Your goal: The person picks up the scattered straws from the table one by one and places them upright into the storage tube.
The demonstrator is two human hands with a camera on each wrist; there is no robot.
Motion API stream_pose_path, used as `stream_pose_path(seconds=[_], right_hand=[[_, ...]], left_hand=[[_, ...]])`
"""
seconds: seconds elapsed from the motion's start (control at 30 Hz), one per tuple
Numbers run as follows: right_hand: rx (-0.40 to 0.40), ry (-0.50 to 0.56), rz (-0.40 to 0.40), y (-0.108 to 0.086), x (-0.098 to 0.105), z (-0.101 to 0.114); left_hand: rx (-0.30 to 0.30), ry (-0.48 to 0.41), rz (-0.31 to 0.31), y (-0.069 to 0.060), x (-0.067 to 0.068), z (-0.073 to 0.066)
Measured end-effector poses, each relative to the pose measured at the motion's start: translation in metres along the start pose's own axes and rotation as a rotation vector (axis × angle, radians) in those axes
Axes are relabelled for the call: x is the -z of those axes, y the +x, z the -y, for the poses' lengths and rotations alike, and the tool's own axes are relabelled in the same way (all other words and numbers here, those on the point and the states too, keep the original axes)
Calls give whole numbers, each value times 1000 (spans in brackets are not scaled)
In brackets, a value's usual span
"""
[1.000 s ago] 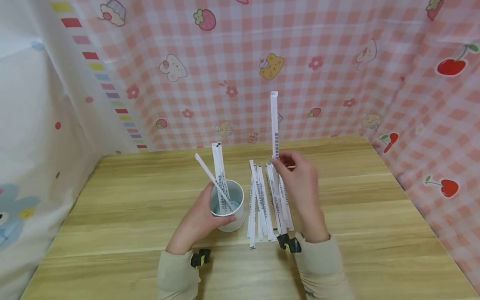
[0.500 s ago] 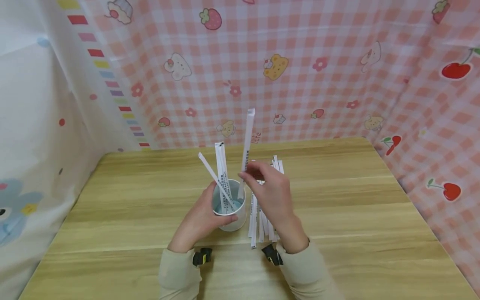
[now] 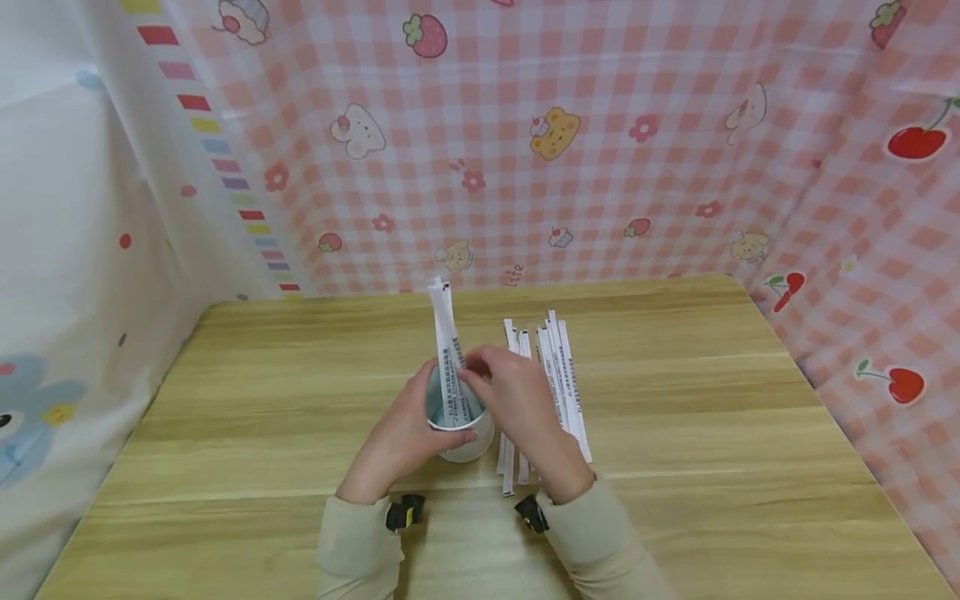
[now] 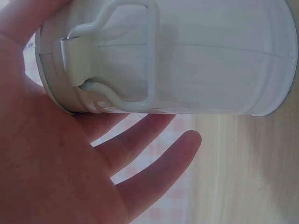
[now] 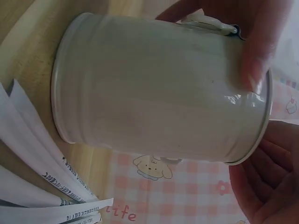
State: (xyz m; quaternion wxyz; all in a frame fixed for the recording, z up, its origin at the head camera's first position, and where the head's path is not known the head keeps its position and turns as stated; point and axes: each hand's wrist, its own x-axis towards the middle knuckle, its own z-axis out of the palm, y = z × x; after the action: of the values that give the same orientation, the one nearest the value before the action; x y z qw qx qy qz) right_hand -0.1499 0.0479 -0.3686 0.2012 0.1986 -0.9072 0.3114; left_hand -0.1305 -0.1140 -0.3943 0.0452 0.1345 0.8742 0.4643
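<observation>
Holding a white cup [image 3: 472,447] upright on the tabletop [image 3: 675,400] with a loosely curved left hand [image 3: 397,440]; seemingly pinching wrapped straws [image 3: 444,321] inside with the nearly closed fingers of the right hand [image 3: 517,396]. Apparently mid-filling; next, best to release and reach for loose straws [image 3: 567,367] just alongside.

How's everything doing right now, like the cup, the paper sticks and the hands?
White cup: upright, open-topped
Cup handle: hanging down
Sticks in the cup: standing, leaning slightly
Loose sticks: lying on the table
Left hand: gripping the cup
Right hand: at the cup's mouth; pinching or not, unclear
</observation>
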Motion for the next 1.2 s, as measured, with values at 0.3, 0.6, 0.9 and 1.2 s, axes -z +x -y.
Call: stream_pose_path(seconds=[0.3, 0.6, 0.9, 1.2], right_hand=[[-83, -122, 88, -2, -5, -5], [-143, -130, 168, -2, -3, -7], [-235, 42, 154, 0, 13, -21], [-404, 97, 119, -5, 36, -62]], left_hand=[[22, 39, -9, 0, 0, -1], [17, 17, -6, -1, 0, -2], [32, 41, -17, 0, 0, -1], [67, 77, -23, -1, -1, -2]])
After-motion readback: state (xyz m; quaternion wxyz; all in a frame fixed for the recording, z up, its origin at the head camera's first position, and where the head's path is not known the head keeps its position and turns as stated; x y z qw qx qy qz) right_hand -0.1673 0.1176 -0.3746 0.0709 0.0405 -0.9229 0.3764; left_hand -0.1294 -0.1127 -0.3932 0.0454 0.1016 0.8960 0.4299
